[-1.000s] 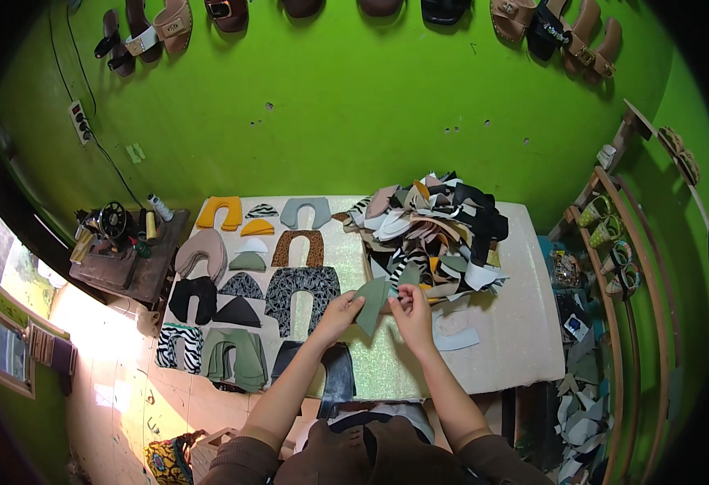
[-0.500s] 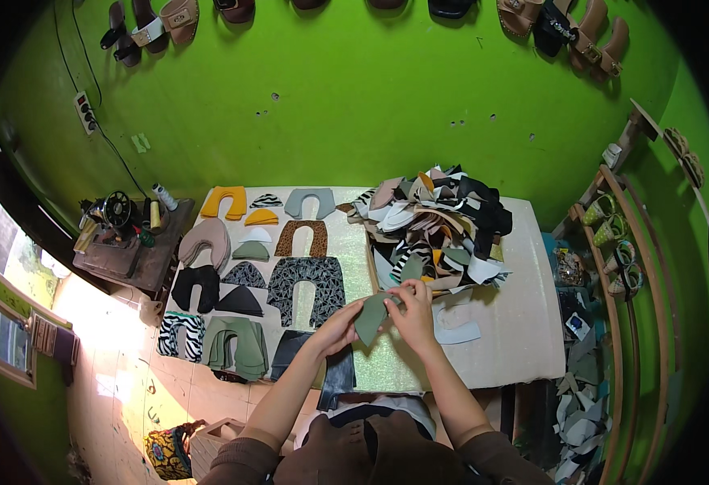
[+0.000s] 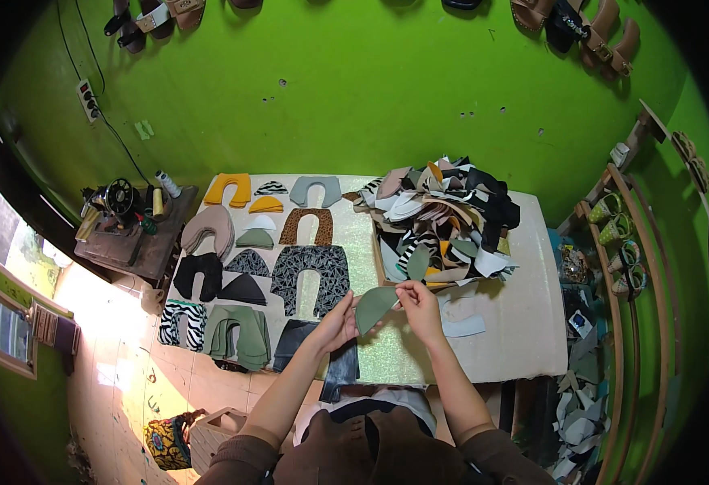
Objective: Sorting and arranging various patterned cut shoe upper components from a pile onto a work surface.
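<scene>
Above the near part of the table, a half-round olive-green leather-like piece (image 3: 375, 309) is held between both hands. My left hand (image 3: 340, 322) grips its left side, thumb on top and the other fingers partly hidden beneath. At the piece's upper right corner, my right hand (image 3: 420, 306) pinches the edge with thumb and fingertips. Nearby to the left lie a dark patterned U-shaped stack (image 3: 309, 262) and a stack of green U-shaped pieces (image 3: 237, 333). A small stack of green half-rounds (image 3: 255, 238) lies further back.
A heaped box of mixed offcuts (image 3: 443, 218) stands at the table's back right. A white curved piece (image 3: 463, 325) lies right of my right hand. Dark pieces (image 3: 341, 368) overhang the near edge. A sewing machine (image 3: 118, 214) is at far left, and a wooden rack (image 3: 613, 267) at right.
The green piece has been opened flatter and now shows its full half-round face. My right hand has shifted slightly right along its edge. The view has tilted a little.
</scene>
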Demonstrator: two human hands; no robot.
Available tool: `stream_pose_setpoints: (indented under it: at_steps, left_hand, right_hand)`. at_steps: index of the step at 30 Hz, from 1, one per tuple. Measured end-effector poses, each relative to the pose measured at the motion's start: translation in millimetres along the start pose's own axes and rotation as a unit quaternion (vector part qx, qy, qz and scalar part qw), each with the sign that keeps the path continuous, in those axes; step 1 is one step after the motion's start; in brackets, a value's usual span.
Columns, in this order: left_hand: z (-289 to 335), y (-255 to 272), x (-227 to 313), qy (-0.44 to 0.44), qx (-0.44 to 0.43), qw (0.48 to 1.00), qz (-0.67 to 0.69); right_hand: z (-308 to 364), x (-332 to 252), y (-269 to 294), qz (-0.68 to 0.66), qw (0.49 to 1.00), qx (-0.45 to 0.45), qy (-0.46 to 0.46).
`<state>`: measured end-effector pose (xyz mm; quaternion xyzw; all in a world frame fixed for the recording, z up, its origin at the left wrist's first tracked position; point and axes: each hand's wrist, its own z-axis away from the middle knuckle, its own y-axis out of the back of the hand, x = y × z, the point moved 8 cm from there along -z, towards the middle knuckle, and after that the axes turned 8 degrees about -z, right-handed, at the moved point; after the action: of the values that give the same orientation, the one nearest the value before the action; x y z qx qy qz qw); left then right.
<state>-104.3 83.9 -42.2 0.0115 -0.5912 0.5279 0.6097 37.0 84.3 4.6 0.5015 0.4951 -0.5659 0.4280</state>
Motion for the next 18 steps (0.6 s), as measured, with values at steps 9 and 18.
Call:
stream_pose_setpoints:
  at_steps: [9,18]
  left_hand:
    - [6.7,3.6,0.2,-0.005,0.005,1.000,-0.021]
    - [11.0,1.8,1.2,0.002,0.016,1.000,-0.012]
  right_hand:
    - [2.0,19.1,-3.8,-0.006,1.000,0.015,-0.011]
    - [9.5,19.8,-7.6,0.102,0.992,0.064,0.026]
